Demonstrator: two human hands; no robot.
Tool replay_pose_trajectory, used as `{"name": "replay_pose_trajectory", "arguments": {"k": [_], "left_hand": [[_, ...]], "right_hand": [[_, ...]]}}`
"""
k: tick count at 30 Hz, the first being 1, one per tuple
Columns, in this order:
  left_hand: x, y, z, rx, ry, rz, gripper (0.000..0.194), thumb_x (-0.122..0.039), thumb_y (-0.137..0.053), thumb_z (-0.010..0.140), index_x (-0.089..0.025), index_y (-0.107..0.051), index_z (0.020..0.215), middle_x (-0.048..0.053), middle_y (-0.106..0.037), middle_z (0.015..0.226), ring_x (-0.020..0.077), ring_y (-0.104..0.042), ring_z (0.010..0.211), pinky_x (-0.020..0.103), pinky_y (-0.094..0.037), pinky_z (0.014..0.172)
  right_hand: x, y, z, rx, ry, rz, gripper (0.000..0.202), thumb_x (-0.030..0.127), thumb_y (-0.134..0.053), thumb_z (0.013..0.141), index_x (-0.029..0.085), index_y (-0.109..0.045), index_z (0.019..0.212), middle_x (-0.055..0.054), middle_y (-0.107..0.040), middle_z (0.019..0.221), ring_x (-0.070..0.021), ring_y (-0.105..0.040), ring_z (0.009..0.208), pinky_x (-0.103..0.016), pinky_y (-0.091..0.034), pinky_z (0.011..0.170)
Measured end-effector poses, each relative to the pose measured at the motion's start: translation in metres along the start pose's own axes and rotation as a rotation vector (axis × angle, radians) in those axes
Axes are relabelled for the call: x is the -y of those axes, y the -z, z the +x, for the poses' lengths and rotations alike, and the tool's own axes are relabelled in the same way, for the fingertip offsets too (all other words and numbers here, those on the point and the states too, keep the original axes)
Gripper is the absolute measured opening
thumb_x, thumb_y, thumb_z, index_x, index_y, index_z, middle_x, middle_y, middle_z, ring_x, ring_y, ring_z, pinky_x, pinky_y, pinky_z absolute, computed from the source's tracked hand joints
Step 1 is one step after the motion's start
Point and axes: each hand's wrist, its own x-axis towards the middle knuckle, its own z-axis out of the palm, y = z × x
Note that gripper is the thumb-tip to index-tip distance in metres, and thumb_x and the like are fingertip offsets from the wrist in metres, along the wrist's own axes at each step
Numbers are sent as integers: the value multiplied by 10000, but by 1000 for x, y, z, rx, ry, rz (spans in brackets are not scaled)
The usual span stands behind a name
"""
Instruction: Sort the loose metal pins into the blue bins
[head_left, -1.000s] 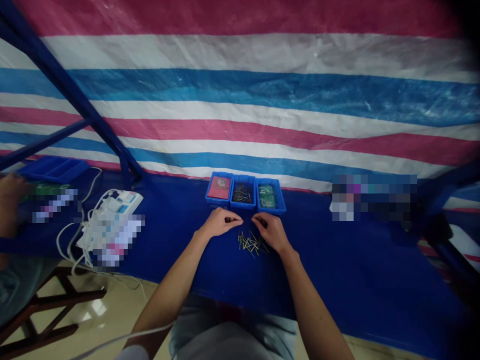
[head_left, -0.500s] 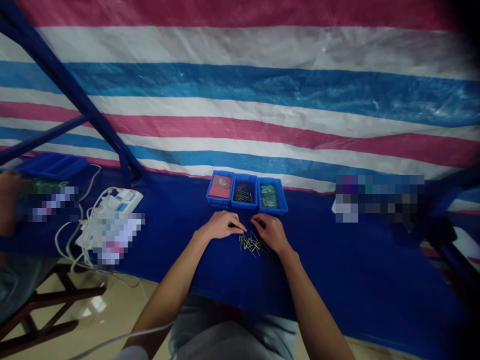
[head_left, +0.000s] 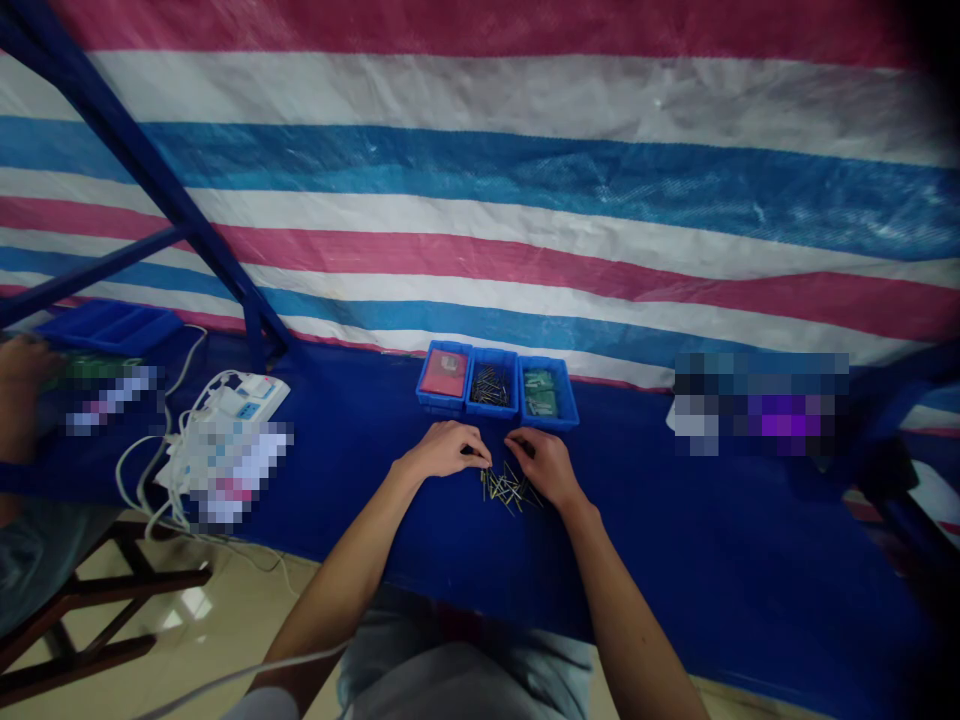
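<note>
A striped sheet (head_left: 480,185) hangs across the upper frame, behind a blue table (head_left: 675,560). Mid-frame stand three blue bins (head_left: 492,410). Just below, the left hand (head_left: 446,449) and right hand (head_left: 545,464) curl, fingertips drawn in; whether they pinch anything, I can't tell. Loose metal pins (head_left: 509,490) lie below centre, near both.

Three blue bins (head_left: 491,411) in a row at the far middle, and nearer, two hands, one left hand (head_left: 444,449) and one right hand (head_left: 546,464), at one heap of thin metal pieces (head_left: 507,491), too tangled to count! Over left: one divided tray (head_left: 109,327), one co-worker's hand (head_left: 24,375), one stool (head_left: 139,591).
</note>
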Motion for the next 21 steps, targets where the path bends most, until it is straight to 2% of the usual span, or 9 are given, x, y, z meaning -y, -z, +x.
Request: {"name": "replay_pose_trajectory", "arguments": {"k": [5,12,16,21], "left_hand": [[2,1,-1,-13,4,-101,160,-417,-729,847,-297,-799,926,-19,-712,871,116,-599,693,234,-329,611],[7,3,-1,71,-10,-199,410,-407,-889,636,-262,-772,1001,-13,-688,842,141,-575,748,217,-351,617],[12,0,0,75,-31,-208,350,-364,-892,645,-230,-782,949,-3,-662,835,130,-570,726,216,-367,631],[17,-3,0,64,-33,-241,188,-320,-833,742,-199,-790,880,14,-666,820,124,-550,704,220,-379,628]], "right_hand": [[1,0,0,-4,-4,-4,185,318,-564,936,230,-721,897,-34,-740,832,-190,-669,707,-289,-472,664],[1,0,1,5,-6,-14,193,327,-560,941,229,-723,908,-37,-741,830,-192,-674,716,-285,-469,663],[0,-1,0,3,-8,-10,162,307,-579,931,232,-721,909,-23,-739,838,-184,-675,726,-281,-470,678],[-1,-1,0,4,-12,-7,165,303,-578,930,229,-722,899,-29,-742,835,-186,-672,714,-283,-472,666]]}}
